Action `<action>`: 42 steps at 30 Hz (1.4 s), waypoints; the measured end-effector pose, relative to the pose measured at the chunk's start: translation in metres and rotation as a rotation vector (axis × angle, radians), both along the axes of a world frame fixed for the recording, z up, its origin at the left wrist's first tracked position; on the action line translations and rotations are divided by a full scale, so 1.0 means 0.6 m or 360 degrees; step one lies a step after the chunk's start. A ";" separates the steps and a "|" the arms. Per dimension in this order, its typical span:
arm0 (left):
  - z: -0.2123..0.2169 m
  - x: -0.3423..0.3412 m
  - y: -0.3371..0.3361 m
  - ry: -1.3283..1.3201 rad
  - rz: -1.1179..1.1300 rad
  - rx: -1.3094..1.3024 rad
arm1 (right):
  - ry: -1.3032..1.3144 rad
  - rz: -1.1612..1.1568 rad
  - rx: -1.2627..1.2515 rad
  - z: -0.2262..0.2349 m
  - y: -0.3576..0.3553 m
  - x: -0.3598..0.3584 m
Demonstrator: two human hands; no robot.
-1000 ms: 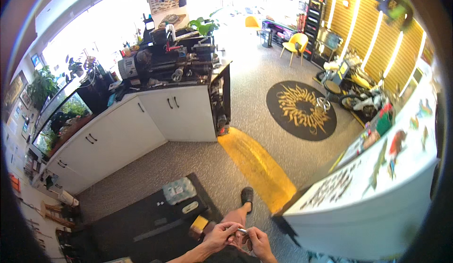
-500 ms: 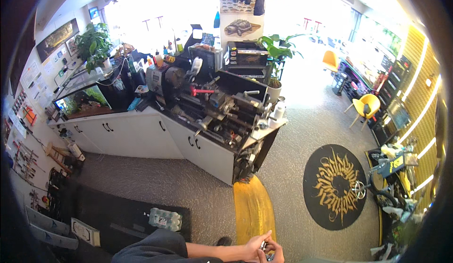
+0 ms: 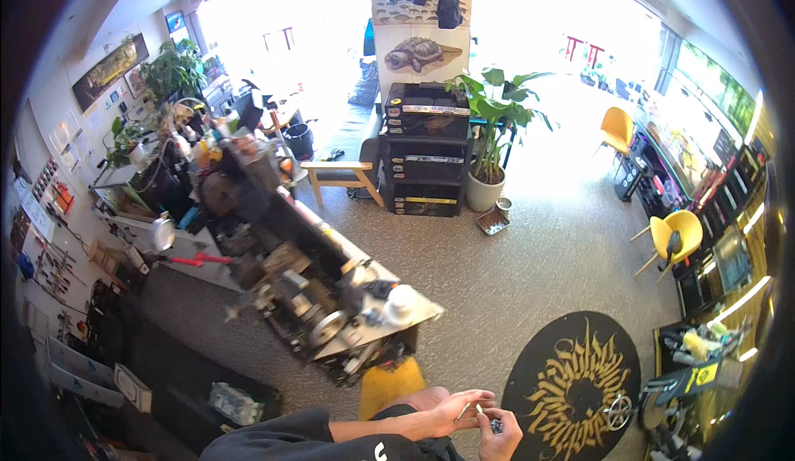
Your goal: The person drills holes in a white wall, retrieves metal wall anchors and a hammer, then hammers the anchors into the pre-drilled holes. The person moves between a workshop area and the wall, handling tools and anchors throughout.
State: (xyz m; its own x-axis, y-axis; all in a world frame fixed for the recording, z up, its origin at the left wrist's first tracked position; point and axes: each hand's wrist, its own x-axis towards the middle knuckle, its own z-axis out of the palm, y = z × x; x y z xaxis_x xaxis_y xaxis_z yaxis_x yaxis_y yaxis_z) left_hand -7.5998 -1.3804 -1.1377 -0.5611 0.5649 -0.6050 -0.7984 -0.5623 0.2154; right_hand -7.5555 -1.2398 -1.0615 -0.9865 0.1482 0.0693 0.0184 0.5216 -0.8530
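Observation:
In the lower middle, my left hand [image 3: 454, 411] reaches out palm up, its fingers long and slightly cupped. Across its palm lies a small slim metal piece [image 3: 461, 412], too small to name exactly. Just right of it and slightly nearer, my right hand [image 3: 503, 439] is closed, its fingers curled round a small dark shiny thing [image 3: 496, 425] whose kind I cannot make out. A tiny white piece [image 3: 479, 409] shows between the two hands. Their fingertips are close together. My left forearm [image 3: 381, 425] comes in from a dark sleeve.
A metal lathe [image 3: 290, 287] with a red handle [image 3: 201, 259] stands ahead left, a white container [image 3: 401, 304] at its corner. A yellow curved strip [image 3: 389, 391] lies by my legs, a round black-and-gold mat [image 3: 571, 386] to the right. Yellow chairs [image 3: 675, 237] and a potted plant [image 3: 487, 188] stand farther off.
My view has swung right, and the lathe has shifted left and nearer. My hands have drawn slightly apart; the left palm now shows more openly, and the right hand sits farther right.

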 end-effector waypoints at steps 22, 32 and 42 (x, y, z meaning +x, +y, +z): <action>-0.118 -1.311 0.473 0.0311 0.0556 0.0008 | 0.0015 0.0328 -0.0447 -0.196 0.519 -1.392; -0.125 -1.875 0.647 0.0471 0.0626 -0.0150 | -0.0155 0.0769 -0.0132 -0.136 0.730 -2.010; -0.124 -2.536 0.783 0.0607 0.0361 -0.0155 | -0.0662 0.0322 -0.0671 -0.173 0.845 -2.610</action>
State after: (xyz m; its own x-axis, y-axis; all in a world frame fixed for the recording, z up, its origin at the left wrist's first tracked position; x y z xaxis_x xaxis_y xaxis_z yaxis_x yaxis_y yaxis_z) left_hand -9.1213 -0.9103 -1.2123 -0.8572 0.3527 -0.3754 -0.5107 -0.6761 0.5310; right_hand -9.1216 -0.7329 -1.1653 -0.9298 -0.1135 -0.3502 0.3292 0.1696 -0.9289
